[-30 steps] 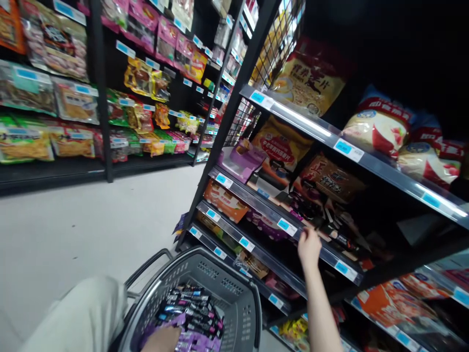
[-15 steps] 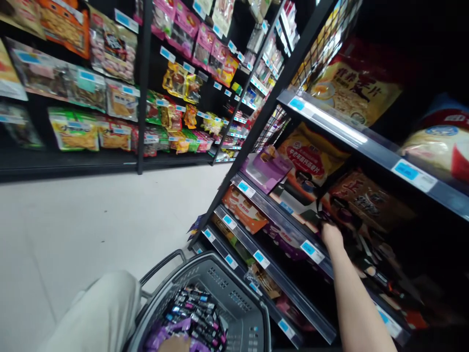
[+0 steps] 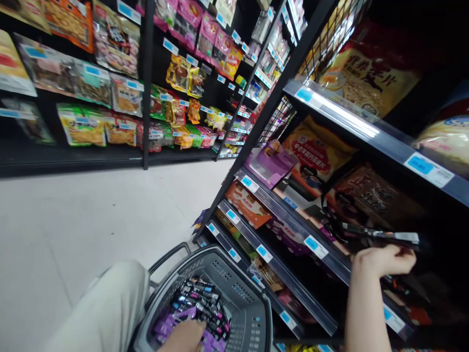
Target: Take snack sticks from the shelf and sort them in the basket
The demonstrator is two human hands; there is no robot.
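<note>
My right hand is closed on a slim black stick packet, raised just above a shelf of dark packets. The packet lies nearly level above the fingers; whether it is one or several I cannot tell. My left hand is low in the view, over the grey shopping basket, its fingertips hidden among the packets. Inside the basket are many slim black stick packets with blue and pink ends, and purple packets beside my left hand.
Oatmeal bags and a purple box stand on the shelf at right. The shelf edge carries price tags. Across the pale floor, a rack of hanging snack bags runs along the left. My knee is beside the basket.
My right hand has come up and to the right out of the dark packets, now with a black stick packet. My left hand shows further into the basket. The view has shifted slightly.
</note>
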